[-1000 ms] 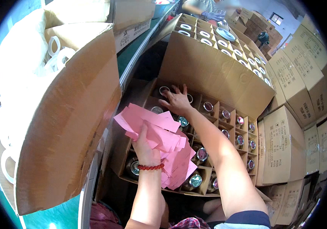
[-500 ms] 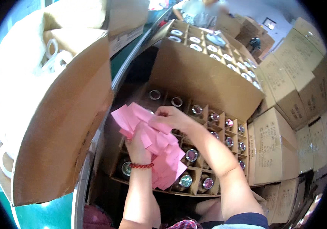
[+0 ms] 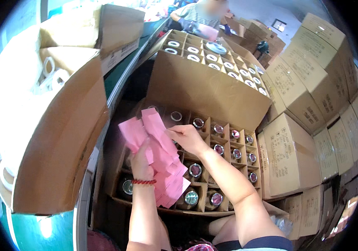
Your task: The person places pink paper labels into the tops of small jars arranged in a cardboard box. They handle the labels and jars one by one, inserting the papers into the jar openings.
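My left hand, with a red beaded bracelet at the wrist, grips a loose bundle of pink paper slips. The slips fan out above and below it. At the bundle's upper right edge, the fingers of my right hand are pinched together on a slip; their tips are partly hidden. Both hands are above an open carton split by cardboard dividers. Round glass containers with shiny rims stand in its cells, one greenish and one with pink inside. The slips and my arms cover several cells.
Behind stands another divided carton with white-rimmed pieces and a tape roll. A large box of white rings is at left on a green table. Stacked cartons line the right. A person works at the back.
My right hand stays at the slips' upper edge, where one slip now stands up more separately. The view has shifted, moving the scene slightly left. The person behind now holds something pink.
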`<control>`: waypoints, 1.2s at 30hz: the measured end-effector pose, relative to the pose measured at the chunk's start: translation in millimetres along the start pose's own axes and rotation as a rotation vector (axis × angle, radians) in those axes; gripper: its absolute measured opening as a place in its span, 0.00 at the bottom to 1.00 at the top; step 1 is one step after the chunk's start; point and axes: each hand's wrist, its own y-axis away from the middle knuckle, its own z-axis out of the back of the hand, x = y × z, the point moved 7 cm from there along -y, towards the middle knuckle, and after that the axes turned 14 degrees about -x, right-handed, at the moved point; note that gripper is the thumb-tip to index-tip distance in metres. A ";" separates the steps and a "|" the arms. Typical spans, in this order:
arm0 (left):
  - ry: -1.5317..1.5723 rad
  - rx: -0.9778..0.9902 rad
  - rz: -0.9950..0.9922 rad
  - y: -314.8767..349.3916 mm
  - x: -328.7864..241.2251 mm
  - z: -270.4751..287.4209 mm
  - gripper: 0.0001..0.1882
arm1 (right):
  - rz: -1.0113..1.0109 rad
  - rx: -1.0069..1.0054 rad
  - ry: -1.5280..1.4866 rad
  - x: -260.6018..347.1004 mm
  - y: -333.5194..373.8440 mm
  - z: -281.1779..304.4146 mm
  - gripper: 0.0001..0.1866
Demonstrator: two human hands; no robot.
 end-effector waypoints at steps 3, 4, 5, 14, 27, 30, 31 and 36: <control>-0.001 0.044 0.108 6.1 5.0 -5.1 0.24 | -0.202 0.095 -0.182 -11.4 5.4 -10.2 0.06; -0.005 0.059 0.139 12.2 4.1 -9.4 0.24 | -0.228 0.108 -0.258 -16.3 5.2 -12.9 0.07; -0.011 0.075 0.173 15.1 4.6 -11.6 0.24 | -0.255 0.118 -0.334 -20.6 5.5 -14.8 0.08; 0.011 -0.084 -0.092 -4.8 -11.6 9.5 0.23 | -0.206 -0.071 -0.403 -15.4 -2.4 10.4 0.06; 0.199 -0.220 -0.239 5.5 -47.6 48.3 0.25 | 0.686 0.020 0.757 -11.5 -41.7 -70.9 0.08; 0.183 -0.218 -0.205 10.5 -50.4 43.8 0.25 | 0.636 0.110 0.928 -38.8 -55.0 -105.2 0.07; 0.186 -0.215 -0.219 10.9 -52.4 42.7 0.25 | 0.585 0.134 0.964 -47.2 -58.8 -112.5 0.06; 0.203 -0.214 -0.198 1.8 -53.0 45.6 0.22 | 0.663 0.238 1.058 -55.0 -59.4 -142.9 0.10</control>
